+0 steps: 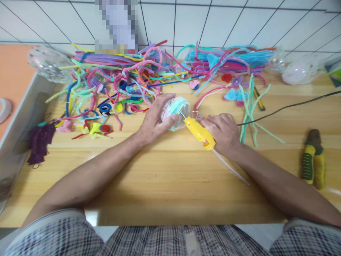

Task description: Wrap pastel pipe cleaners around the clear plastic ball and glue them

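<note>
My left hand (157, 121) is wrapped round a clear ball (183, 124) with pastel green, blue and pink strips over its upper side. In my right hand (222, 131) is a yellow hot glue gun (198, 131). Its metal nozzle points up and left, right at the ball's near right side; whether the tip touches, I cannot tell. A translucent glue stick (231, 168) sticks out of the gun's back end. My right fingers close round the handle, which they mostly hide.
A heap of colourful pipe cleaners (119, 71) lies along the tiled wall. Mint pipe cleaners (250, 113) and a black cable (285, 107) are right of my hand. Yellow-and-black pliers (313, 160) lie far right, a purple tassel (41, 140) far left. Clear balls (302, 73) stand at the back right.
</note>
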Tool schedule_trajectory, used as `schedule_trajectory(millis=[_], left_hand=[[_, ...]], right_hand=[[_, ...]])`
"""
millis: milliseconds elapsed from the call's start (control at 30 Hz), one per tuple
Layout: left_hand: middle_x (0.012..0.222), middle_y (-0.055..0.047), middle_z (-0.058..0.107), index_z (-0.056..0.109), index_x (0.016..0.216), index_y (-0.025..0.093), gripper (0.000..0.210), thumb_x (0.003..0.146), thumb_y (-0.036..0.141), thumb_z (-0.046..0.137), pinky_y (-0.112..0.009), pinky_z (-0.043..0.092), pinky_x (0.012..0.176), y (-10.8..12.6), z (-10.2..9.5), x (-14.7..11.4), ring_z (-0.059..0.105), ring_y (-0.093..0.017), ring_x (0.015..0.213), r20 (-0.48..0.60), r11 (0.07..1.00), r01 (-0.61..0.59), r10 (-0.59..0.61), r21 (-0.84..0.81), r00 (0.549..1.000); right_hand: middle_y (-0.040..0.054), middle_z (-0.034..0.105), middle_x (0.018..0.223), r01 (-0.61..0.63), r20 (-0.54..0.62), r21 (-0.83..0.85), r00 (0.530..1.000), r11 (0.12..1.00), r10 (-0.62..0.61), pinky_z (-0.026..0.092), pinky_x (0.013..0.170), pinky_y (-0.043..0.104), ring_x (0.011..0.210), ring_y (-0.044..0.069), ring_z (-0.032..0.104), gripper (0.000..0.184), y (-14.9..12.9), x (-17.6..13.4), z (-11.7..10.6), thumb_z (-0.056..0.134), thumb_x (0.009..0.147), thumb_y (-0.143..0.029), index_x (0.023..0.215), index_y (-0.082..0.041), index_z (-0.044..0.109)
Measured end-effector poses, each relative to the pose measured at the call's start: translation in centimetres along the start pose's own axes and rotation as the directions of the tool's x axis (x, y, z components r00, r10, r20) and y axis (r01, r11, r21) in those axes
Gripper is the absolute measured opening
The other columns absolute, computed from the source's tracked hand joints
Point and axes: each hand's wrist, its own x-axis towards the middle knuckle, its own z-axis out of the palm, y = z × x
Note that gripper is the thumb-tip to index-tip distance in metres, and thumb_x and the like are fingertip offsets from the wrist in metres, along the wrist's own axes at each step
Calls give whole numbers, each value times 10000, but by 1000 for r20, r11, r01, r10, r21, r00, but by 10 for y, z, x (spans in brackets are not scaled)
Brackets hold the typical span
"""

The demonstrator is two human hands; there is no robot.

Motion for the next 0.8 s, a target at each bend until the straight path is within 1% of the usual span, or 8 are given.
schedule_trajectory(millis=[133,200,333,433,500,667,800], left_hand=[[1580,-148,673,535,1612,270,649,1134,708,545,-549,534,1280,-1,1,0,654,-333,1473,-16,1000,-31,31,-4,999],[1586,-148,671,534,1619,271,636,1136,684,560,-550,534,1280,-1,1,0,657,-336,1469,-19,999,-39,39,-10,999],[1588,-146,670,527,1623,279,650,1133,707,544,-560,534,1280,0,0,0,651,-342,1475,-5,1000,-16,16,0,1000],[1580,-147,671,530,1616,276,652,1131,713,547,-547,540,1274,1,0,0,654,-333,1467,-6,1000,-20,20,-3,1000],[1581,-144,669,534,1613,280,661,1127,729,540,-549,537,1277,1,0,0,653,-334,1468,-5,1000,-14,14,-5,1000],[1583,-144,670,525,1622,285,662,1126,723,541,-570,531,1281,-1,1,-1,650,-348,1474,-10,1000,-17,17,-9,1000],[1587,-142,670,527,1622,284,631,1137,687,553,-553,531,1283,-2,1,-1,650,-340,1477,-18,999,-37,37,-4,999]], right_hand=[[73,744,906,32,-32,-6,999,999,-32,455,789,409,847,250,623,332,0,2,0,529,1158,-328,1346,-172,754],[72,744,911,21,-20,-10,1000,1000,-21,453,799,411,856,251,625,337,0,0,0,521,1156,-316,1358,-184,756],[74,752,922,-15,30,9,999,1000,15,448,818,422,873,259,631,352,1,-2,0,538,1132,-285,1394,-221,764],[72,757,924,-12,8,26,1000,1000,12,449,812,420,864,258,633,355,0,-2,1,546,1120,-251,1405,-217,755],[72,757,925,-5,-4,23,1000,1000,5,454,811,420,860,258,635,356,0,-2,1,542,1124,-259,1411,-213,747],[64,757,925,-29,22,14,999,999,29,454,822,418,869,256,646,348,1,-3,1,563,1116,-267,1406,-246,755],[78,758,934,-3,15,19,1000,1000,3,458,815,423,867,259,642,349,1,-2,-1,555,1124,-272,1407,-206,749]])
